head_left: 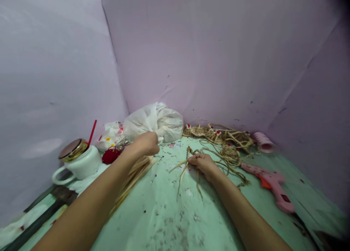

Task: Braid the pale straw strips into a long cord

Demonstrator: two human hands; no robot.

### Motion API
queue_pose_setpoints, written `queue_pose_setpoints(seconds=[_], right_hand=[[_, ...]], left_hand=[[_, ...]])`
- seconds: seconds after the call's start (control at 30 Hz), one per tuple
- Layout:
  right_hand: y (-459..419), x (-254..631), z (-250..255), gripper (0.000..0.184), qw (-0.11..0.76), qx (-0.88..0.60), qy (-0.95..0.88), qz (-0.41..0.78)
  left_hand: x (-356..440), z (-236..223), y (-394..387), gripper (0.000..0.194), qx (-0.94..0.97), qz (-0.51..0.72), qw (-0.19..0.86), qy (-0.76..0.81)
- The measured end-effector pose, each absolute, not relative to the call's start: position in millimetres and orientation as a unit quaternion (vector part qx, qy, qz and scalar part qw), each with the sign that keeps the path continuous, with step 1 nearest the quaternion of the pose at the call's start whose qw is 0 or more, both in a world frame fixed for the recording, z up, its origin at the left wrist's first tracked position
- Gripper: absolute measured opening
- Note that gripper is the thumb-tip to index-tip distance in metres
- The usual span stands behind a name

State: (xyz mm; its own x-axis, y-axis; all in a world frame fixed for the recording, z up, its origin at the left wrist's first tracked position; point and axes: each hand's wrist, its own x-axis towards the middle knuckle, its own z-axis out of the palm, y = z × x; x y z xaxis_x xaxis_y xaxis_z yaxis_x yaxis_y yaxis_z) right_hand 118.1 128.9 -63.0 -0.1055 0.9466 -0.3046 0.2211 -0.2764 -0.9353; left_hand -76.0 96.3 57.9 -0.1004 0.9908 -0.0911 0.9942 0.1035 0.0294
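White mug (85, 164) left, white plastic bag (155, 120) by wall (207, 58), pink glue gun (276, 185) right.

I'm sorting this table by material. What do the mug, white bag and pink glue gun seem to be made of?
The mug looks like glazed ceramic, smooth and white, though enamel is possible. The white bag appears to be thin plastic film, crinkled and slightly translucent. The glue gun is probably moulded plastic, evenly pink, with an orange trigger.

No readable text, label, brand, number or sign shows.
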Motion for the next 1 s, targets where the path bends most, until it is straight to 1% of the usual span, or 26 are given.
queue_pose_setpoints(seconds=[0.03,0.07,0.17,0.23,0.33,0.43,0.5,0.57,0.63,0.67,0.77,0.9,1.0], right_hand=[[129.2,118.4,-63.8,0.003,0.329,-0.580,-0.507,0.546],[129.5,118.7,-64.6,0.002,0.328,-0.581,-0.512,0.542],[130.9,119.4,-67.3,0.002,0.327,-0.581,-0.522,0.532],[131.8,120.0,-69.0,0.002,0.327,-0.577,-0.527,0.531],[132.8,120.8,-71.3,0.004,0.326,-0.569,-0.532,0.536],[132.9,121.3,-71.5,0.004,0.326,-0.566,-0.534,0.537],[132.2,121.4,-70.0,0.004,0.326,-0.562,-0.535,0.539],[131.2,121.6,-67.6,0.004,0.326,-0.559,-0.532,0.546],[130.5,121.8,-65.3,0.004,0.322,-0.559,-0.526,0.554],[130.2,121.9,-64.5,0.005,0.321,-0.558,-0.524,0.558],[130.2,121.8,-63.3,0.008,0.318,-0.549,-0.531,0.562],[130.3,121.0,-62.3,0.013,0.323,-0.551,-0.533,0.555],[129.8,120.5,-60.7,0.011,0.327,-0.553,-0.523,0.561]], left_hand=[[-83.5,49.3,91.5,0.019,0.659,-0.039,0.056,0.749],[-92.0,40.7,86.6,0.020,0.643,-0.050,0.047,0.763],[-117.5,16.7,74.6,0.020,0.622,-0.045,0.022,0.781],[-130.6,4.5,69.9,0.018,0.627,-0.031,0.050,0.777],[-141.9,-0.7,66.3,0.013,0.640,0.025,0.119,0.759],[-140.9,13.3,63.8,0.010,0.648,0.122,0.164,0.734],[-129.9,26.6,63.1,0.012,0.636,0.187,0.233,0.712],[-110.0,34.5,65.5,0.015,0.616,0.228,0.344,0.671],[-84.4,32.4,73.1,0.016,0.614,0.223,0.449,0.610],[-71.4,27.5,79.1,0.016,0.619,0.211,0.478,0.586],[-40.3,3.7,102.7,0.010,0.625,0.192,0.481,0.585],[-28.2,-27.7,128.7,0.008,0.643,0.178,0.413,0.619],[-32.0,-40.8,135.3,0.011,0.683,0.176,0.365,0.608]])
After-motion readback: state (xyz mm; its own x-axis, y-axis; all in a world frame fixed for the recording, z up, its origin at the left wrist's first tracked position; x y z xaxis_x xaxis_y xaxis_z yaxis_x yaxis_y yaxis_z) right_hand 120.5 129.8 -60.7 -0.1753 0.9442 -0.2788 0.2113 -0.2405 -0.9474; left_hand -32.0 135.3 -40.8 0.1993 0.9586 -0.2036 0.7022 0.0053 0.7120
